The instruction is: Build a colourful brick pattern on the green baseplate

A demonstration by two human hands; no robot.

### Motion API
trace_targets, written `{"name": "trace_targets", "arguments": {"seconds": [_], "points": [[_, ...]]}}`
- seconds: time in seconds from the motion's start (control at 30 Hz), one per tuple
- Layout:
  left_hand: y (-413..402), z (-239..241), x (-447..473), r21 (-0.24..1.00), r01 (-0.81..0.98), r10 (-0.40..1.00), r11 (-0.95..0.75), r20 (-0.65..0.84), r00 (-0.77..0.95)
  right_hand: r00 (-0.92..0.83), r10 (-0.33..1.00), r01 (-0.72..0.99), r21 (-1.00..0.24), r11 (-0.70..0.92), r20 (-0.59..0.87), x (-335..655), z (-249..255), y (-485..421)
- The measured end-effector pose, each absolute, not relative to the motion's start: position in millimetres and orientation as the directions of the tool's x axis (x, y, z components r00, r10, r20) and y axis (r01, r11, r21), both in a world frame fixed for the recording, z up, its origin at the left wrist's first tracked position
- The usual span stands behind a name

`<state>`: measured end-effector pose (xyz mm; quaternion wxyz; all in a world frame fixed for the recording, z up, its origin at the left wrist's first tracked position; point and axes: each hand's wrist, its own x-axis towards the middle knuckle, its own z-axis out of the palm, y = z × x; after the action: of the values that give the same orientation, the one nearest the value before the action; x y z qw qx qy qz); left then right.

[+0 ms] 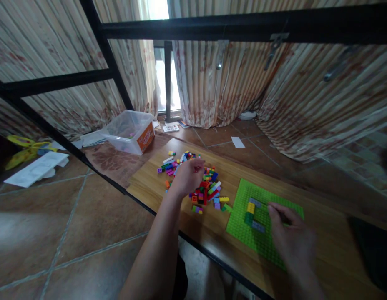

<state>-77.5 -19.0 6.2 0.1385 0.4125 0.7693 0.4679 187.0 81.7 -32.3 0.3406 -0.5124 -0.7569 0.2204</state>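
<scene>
My left hand [189,177] hangs over a pile of colored toy bricks [204,189], its fingers curled and drawn together; whatever is between them is hidden. On the right, my right hand [292,233] is over a green baseplate [242,237], thumb and forefinger closed near its middle. I cannot make out what, if anything, that pinch holds. Fixed to the plate is a bracket-shaped row of bricks: a grey brick [255,202] at the far end, a yellow brick [250,208], a green brick [249,218], and another grey brick [258,226] at the near end.
The bricks and plate are on a narrow wooden table [159,196]. A dark flat object [370,250] lies at its right end. Beyond the left end, a clear plastic bin [127,131] stands on the floor. A black metal frame [193,29] crosses before the curtains.
</scene>
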Motion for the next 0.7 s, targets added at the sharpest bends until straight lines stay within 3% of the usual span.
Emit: {"name": "trace_targets", "arguments": {"seconds": [0.2, 0.43, 0.6, 0.7], "points": [[-52, 15, -95, 0.657, 0.719, 0.937, 0.227, 0.055, -0.345, -0.248, 0.931, 0.619, -0.695, 0.365, 0.268, 179, -31, 78], [-45, 5, -89, 0.488, 0.843, 0.950, 0.225, 0.083, -0.302, -0.289, 0.924, 0.593, -0.710, 0.379, 0.251, 169, -30, 71], [-38, 1, -89, 0.472, 0.851, 0.948, 0.228, 0.091, -0.305, -0.295, 0.922, 0.577, -0.722, 0.382, 0.253, 167, -32, 70], [-39, 3, -91, 0.556, 0.802, 0.943, 0.220, 0.090, -0.321, -0.306, 0.908, 0.545, -0.729, 0.413, 0.286, 166, -34, 70]]}}
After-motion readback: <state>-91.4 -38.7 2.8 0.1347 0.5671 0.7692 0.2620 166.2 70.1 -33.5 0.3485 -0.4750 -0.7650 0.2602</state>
